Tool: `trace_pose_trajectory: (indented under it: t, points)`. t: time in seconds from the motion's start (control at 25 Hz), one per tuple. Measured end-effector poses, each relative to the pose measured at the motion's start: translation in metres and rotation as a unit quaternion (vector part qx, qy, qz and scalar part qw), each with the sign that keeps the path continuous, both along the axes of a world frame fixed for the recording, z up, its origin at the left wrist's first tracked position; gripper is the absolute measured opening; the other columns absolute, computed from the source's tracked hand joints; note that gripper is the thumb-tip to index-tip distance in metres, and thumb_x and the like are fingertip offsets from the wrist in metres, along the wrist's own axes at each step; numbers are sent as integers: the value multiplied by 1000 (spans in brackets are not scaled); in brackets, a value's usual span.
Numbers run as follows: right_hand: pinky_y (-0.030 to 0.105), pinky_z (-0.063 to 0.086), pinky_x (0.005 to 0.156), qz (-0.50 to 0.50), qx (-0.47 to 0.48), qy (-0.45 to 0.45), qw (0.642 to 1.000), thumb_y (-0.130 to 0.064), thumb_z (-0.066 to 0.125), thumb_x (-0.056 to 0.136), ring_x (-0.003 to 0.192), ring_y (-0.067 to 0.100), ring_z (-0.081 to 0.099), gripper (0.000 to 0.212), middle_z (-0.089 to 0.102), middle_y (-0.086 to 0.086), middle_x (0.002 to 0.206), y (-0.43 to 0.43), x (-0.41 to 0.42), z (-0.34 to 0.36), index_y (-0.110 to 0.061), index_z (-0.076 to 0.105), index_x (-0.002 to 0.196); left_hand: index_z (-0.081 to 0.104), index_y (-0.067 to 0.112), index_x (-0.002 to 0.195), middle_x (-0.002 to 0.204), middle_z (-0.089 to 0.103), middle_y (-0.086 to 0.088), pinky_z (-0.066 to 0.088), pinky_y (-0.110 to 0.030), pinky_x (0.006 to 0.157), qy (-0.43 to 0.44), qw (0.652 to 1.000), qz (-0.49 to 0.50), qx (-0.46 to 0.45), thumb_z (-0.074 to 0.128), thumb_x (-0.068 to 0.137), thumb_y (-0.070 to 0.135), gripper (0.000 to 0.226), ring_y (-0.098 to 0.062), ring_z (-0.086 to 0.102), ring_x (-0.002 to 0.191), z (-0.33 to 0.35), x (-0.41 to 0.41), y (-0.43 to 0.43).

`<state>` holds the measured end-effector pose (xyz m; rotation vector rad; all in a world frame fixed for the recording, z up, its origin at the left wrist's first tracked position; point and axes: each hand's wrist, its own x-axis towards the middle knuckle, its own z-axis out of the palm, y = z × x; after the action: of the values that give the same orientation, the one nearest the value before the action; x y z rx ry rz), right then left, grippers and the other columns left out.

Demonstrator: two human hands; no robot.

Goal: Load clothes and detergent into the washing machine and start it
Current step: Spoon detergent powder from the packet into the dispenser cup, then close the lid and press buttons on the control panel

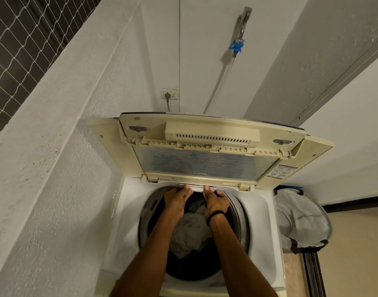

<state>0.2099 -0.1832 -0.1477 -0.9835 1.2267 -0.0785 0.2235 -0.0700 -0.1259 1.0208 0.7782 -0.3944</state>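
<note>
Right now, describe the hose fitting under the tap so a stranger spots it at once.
Start at the washing machine with its lid raised. On the wall above hangs a metal tap, and the fitting joins it to a pale hose. It alone there is bright blue.

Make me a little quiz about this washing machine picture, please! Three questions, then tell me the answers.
1. True or false: the lid of the washing machine stands open.
2. What lies in the drum? A) shoes B) clothes C) nothing
3. Fill the gap: the left hand and the right hand both touch a pale strip at the ___ edge of the opening.

Key: 1 true; 2 B; 3 back.
</note>
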Motion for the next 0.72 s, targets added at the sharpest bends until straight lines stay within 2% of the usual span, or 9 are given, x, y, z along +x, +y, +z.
trace_pose_trajectory:
  t: [0.08,0.28,0.4,0.48,0.52,0.6,0.64,0.72]
  points:
    - [42,59,88,4,-17,18,1000,-8,86,71,90,28,72,49,71,16,102,0,0,0,-5,60,112,53,-15,122,112,63,-18,50,-37,97,6,1000,-7,6,64,94,5,37,-35,63,111,1,2,0]
    - [41,58,90,25,-44,19,999,-9,86,71,97,29,69,56,69,20,108,2,3,-3,-4,56,118,50,-15,129,124,61,-23,51,-36,97,17,1000,-18,1,64,93,5,43,-36,62,116,2,5,0]
    - [40,57,91,42,-55,10,998,-9,86,71,95,27,69,54,70,16,104,2,2,3,-8,54,115,53,-13,125,123,61,-22,50,-37,99,18,999,-27,-7,65,94,6,39,-32,63,111,2,4,2]
    - [34,57,86,75,-54,0,996,-11,85,73,92,24,69,52,70,14,99,-1,-2,4,-10,52,113,59,-7,117,121,62,-16,48,-39,105,26,998,-61,-5,67,93,11,30,-30,62,115,3,1,7]
    - [31,56,83,102,-72,9,992,-14,85,73,90,23,69,50,71,13,97,-3,-4,6,-9,53,111,61,-4,116,120,63,-11,47,-41,107,34,996,-85,13,67,94,16,30,-29,61,118,7,0,10]
    - [30,55,80,181,-146,53,971,-26,84,74,91,26,70,42,72,11,96,-7,-11,17,-9,61,104,65,-1,116,118,69,-8,52,-42,102,34,979,-155,125,69,92,25,35,-27,66,112,26,-4,20]
    - [33,56,81,236,-191,60,951,-31,82,73,92,28,70,37,73,9,94,-9,-15,27,-12,64,99,69,0,111,109,73,-12,56,-43,94,8,961,-187,202,71,91,27,34,-28,70,103,41,-7,27]
    - [38,57,80,342,-265,8,902,-35,79,75,84,26,72,25,74,4,86,-9,-21,67,-18,65,88,73,5,101,94,76,-13,60,-42,83,-98,919,-216,316,73,88,28,26,-28,73,90,83,-15,40]
